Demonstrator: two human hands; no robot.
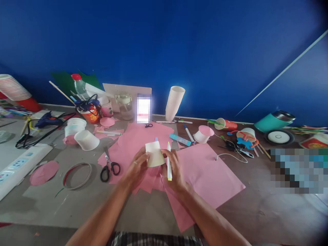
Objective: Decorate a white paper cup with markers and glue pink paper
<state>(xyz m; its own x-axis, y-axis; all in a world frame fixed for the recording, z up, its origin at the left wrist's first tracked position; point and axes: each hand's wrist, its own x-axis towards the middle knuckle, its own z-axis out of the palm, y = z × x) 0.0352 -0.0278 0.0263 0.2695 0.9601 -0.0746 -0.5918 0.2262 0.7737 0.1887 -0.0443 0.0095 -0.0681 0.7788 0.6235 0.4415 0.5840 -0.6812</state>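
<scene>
My left hand [137, 167] grips the side of a white paper cup [154, 154] held upside down over sheets of pink paper [205, 171]. My right hand [174, 169] touches the cup's other side and also holds a white marker [169, 160] with a yellow-green tip pointing down. Both hands meet at the middle of the table. Black-handled scissors [109, 167] lie on the table just left of my left hand.
A stack of white cups [174, 102], a phone [143, 109], jars, a glue gun [47, 120] and a power strip [17, 167] stand at left and back. More cups, scissors, a teal tumbler [275, 121] and pens lie at right. A blue wall rises behind.
</scene>
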